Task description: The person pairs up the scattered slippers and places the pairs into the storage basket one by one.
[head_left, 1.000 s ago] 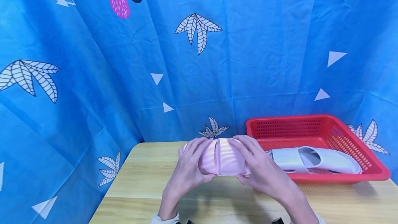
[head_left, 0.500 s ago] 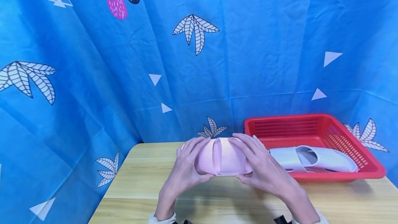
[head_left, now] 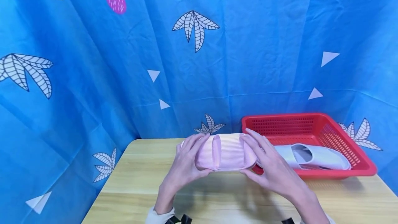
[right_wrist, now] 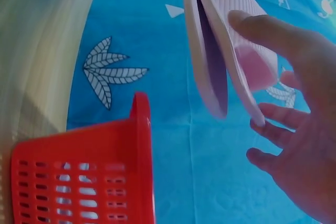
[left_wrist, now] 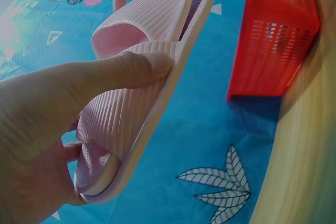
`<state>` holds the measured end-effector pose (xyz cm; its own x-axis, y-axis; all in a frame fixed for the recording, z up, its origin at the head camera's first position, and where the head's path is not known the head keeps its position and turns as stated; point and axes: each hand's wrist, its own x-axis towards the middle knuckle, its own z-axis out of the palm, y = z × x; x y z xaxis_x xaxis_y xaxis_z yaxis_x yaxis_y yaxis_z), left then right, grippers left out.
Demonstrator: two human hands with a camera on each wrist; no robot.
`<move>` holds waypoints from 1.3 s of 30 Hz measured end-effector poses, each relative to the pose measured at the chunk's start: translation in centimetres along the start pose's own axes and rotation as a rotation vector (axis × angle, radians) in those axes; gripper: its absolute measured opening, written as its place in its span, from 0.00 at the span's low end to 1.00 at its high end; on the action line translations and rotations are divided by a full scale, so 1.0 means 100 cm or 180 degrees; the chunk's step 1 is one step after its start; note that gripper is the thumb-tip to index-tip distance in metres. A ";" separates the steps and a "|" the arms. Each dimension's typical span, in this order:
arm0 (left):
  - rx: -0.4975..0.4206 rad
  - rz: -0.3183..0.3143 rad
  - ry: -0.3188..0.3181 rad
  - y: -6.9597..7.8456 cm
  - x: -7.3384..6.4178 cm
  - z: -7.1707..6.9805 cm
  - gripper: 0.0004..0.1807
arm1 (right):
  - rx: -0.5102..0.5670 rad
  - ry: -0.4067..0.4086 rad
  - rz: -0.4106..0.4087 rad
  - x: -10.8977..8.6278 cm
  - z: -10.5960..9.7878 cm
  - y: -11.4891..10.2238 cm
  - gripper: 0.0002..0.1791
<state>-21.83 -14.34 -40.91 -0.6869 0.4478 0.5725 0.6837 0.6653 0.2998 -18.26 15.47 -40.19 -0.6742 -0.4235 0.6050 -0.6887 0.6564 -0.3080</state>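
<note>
A pair of pink slippers [head_left: 230, 151] with ribbed straps is held above the table, the two stacked together and lying sideways in the head view. My left hand [head_left: 186, 161] grips their left end, its thumb [left_wrist: 149, 66] across a ribbed strap in the left wrist view. At the other end my right hand [head_left: 273, 163] holds them between thumb and fingers. In the right wrist view its thumb lies on the strap and its other fingers [right_wrist: 275, 129] are spread near the sole's tip. A narrow gap shows between the two soles there.
A red plastic basket [head_left: 370, 168] with perforated walls stands on the wooden table [head_left: 140, 175] at the right. White slippers [head_left: 329, 156] lie inside it. A blue patterned curtain [head_left: 264, 44] hangs behind and to the left.
My right hand has shifted a little right along the slippers, with its fingers more spread, so more of their right end shows. The left hand keeps its grip. The head view has shifted slightly.
</note>
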 end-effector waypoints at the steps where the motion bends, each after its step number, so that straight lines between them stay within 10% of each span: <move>1: 0.0000 -0.0025 0.0020 -0.002 0.000 -0.002 0.60 | 0.0008 0.0018 0.0002 0.000 -0.001 0.000 0.61; 39: 0.0002 -0.0183 0.0137 -0.023 -0.006 -0.028 0.58 | -0.0322 0.0485 0.0193 -0.016 -0.031 0.018 0.50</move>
<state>-22.31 -17.86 -39.81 -0.7137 0.3827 0.5866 0.6432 0.6896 0.3327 -17.57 19.27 -39.48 -0.6601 -0.2868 0.6942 -0.6125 0.7405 -0.2765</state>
